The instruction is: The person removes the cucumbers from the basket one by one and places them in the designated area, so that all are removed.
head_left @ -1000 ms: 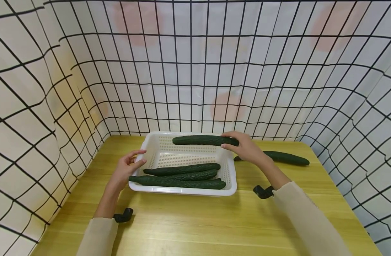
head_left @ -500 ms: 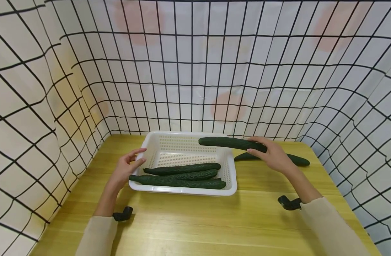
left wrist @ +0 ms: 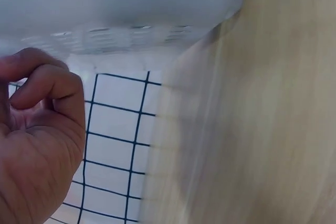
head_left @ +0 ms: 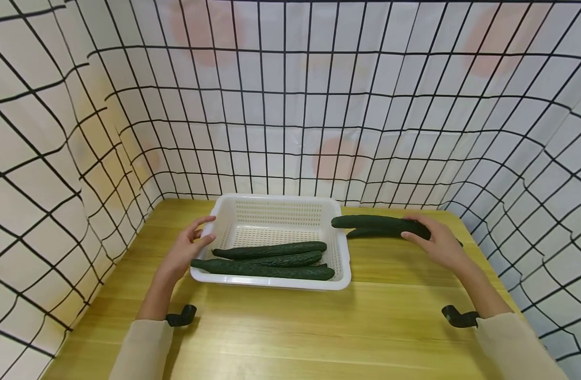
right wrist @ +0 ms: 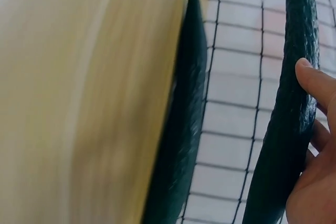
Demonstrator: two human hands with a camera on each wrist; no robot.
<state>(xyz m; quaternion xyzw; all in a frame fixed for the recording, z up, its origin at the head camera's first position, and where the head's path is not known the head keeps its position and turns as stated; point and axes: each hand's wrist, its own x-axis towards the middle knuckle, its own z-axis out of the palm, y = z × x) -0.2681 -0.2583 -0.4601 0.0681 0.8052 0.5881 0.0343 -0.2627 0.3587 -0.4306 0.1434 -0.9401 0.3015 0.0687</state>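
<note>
Currently the right hand is gripping one cucumber above another cucumber, while the left hand is touching the white basket, fingers loose.

The beige sleeves end beside small, black, bent wrist-worn devices.

My right hand hides one end of the dark green, bumpy-skinned cucumber I grip, and together they cover much of a second long, dark green cucumber. From my right wrist, the top and bottom edges crop the gripped one, the bottom edge the second. I cannot tell whether my left hand touches the white perforated plastic basket; my left wrist's view cuts both off, and the pale wood-grained tabletop blurs there.
</note>
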